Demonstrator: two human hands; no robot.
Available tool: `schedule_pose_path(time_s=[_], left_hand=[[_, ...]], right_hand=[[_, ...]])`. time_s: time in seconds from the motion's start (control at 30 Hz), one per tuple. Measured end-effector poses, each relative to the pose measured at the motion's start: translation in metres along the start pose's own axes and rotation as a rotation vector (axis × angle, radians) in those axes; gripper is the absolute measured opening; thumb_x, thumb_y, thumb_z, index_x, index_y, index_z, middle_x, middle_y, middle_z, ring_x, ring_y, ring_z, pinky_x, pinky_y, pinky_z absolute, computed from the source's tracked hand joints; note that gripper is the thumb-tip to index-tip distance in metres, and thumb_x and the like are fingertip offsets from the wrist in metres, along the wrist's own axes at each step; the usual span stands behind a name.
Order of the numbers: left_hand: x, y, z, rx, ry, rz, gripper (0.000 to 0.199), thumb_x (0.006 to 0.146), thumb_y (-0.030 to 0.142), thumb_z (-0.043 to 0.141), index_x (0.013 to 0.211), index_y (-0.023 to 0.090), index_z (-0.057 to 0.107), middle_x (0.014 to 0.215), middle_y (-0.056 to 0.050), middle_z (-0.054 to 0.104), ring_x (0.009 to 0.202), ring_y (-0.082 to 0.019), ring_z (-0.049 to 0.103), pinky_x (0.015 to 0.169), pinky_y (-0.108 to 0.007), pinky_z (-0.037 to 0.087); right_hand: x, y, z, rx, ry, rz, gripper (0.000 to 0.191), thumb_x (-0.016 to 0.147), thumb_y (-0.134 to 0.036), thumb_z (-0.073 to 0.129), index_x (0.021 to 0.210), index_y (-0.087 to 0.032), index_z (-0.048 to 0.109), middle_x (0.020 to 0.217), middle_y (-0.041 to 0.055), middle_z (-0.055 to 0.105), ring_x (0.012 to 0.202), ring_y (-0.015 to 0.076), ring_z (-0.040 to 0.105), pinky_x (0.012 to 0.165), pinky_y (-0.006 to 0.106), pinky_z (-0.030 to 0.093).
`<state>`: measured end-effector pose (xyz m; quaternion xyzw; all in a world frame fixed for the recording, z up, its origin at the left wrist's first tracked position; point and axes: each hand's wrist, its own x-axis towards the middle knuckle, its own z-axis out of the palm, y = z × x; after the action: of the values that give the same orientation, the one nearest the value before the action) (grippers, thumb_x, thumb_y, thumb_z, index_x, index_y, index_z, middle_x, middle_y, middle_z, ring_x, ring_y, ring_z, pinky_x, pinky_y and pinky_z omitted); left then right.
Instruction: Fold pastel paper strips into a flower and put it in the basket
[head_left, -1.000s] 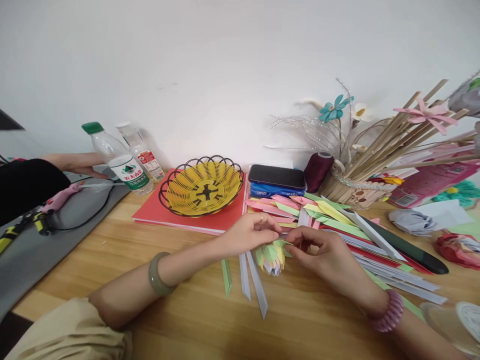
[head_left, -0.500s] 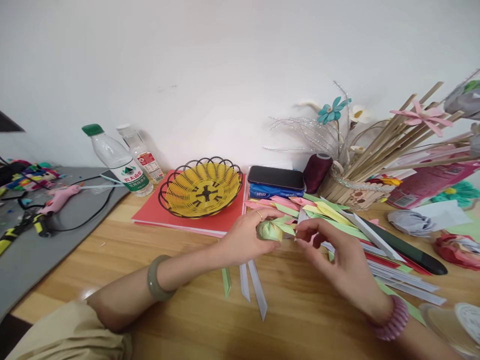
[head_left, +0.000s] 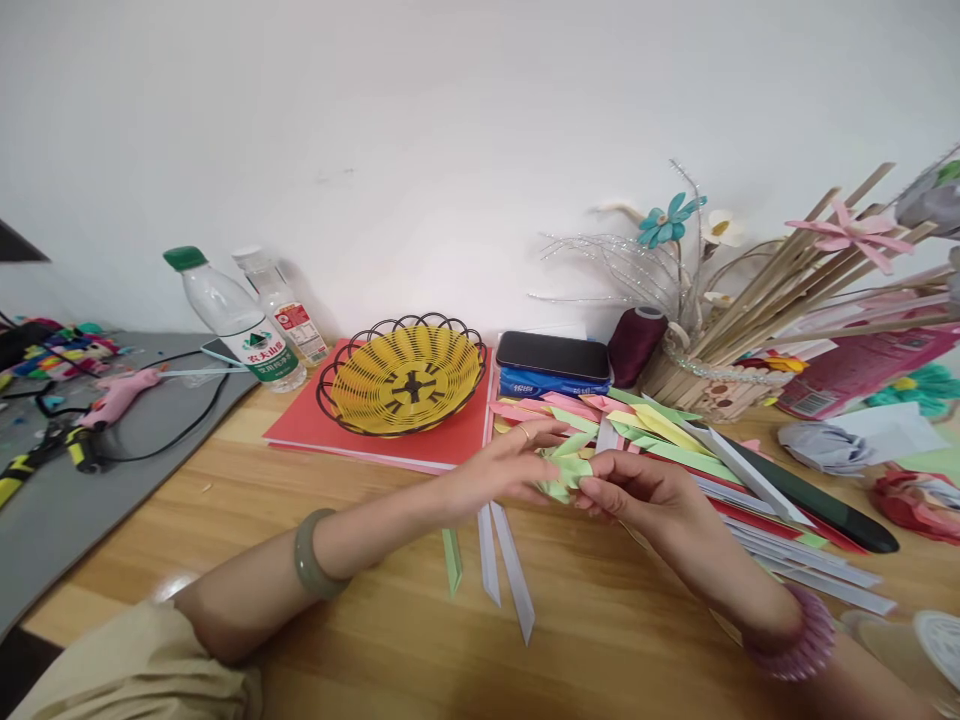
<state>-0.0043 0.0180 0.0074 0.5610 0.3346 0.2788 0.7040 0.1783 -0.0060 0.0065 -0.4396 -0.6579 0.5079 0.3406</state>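
Observation:
Between my two hands is a small green folded-paper piece (head_left: 564,474) with pointed tips. My left hand (head_left: 499,468) is closed round its left side, with a ring on one finger. The thumb and fingertips of my right hand (head_left: 639,492) pinch its right edge. Just behind and to the right lies a pile of folded paper strips (head_left: 675,432) in pink, yellow, green, white and red. Two white strips (head_left: 513,570) and a green strip (head_left: 452,562) lie on the table in front of my left hand.
A yellow woven basket (head_left: 409,385) sits on red paper (head_left: 300,425). Bottles (head_left: 259,340) stand to the left, near a pink glue gun (head_left: 116,395) on a grey mat. A phone (head_left: 553,354), thread spool (head_left: 636,345) and stick holder (head_left: 720,385) line the back. At lower right stands a cup (head_left: 911,655).
The green paper piece has turned in my hands and moved slightly right. My right fingers, loosely curled at its tip before, now pinch its edge.

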Motion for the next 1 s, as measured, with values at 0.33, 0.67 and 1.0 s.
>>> schedule_pose_path(time_s=[0.33, 0.67, 1.0], left_hand=[[-0.002, -0.012, 0.007, 0.078, 0.201, 0.035, 0.036, 0.078, 0.051, 0.045, 0.093, 0.019, 0.053, 0.088, -0.001, 0.051, 0.085, -0.012, 0.046, 0.076, -0.024, 0.036], [-0.002, -0.014, 0.007, 0.006, 0.182, 0.064, 0.037, 0.079, 0.049, 0.044, 0.093, 0.017, 0.054, 0.086, -0.002, 0.050, 0.084, -0.013, 0.044, 0.076, -0.026, 0.034], [-0.001, -0.010, 0.009, -0.316, 0.030, 0.046, 0.035, 0.068, 0.045, 0.062, 0.086, 0.016, 0.055, 0.079, -0.001, 0.052, 0.075, -0.011, 0.047, 0.074, -0.027, 0.034]], right_hand=[[0.000, 0.001, 0.005, 0.009, -0.040, 0.098, 0.026, 0.072, -0.042, 0.061, 0.064, -0.017, 0.061, 0.061, -0.0002, 0.059, 0.055, 0.0095, 0.048, 0.053, 0.023, 0.039], [0.001, -0.001, 0.006, 0.118, -0.055, 0.181, 0.025, 0.067, -0.040, 0.066, 0.061, -0.016, 0.059, 0.058, -0.0017, 0.058, 0.048, 0.0066, 0.045, 0.047, 0.020, 0.036], [0.000, -0.002, 0.003, 0.182, -0.049, 0.228, 0.026, 0.066, -0.041, 0.067, 0.063, -0.016, 0.059, 0.058, -0.0012, 0.059, 0.048, 0.0061, 0.047, 0.046, 0.019, 0.035]])
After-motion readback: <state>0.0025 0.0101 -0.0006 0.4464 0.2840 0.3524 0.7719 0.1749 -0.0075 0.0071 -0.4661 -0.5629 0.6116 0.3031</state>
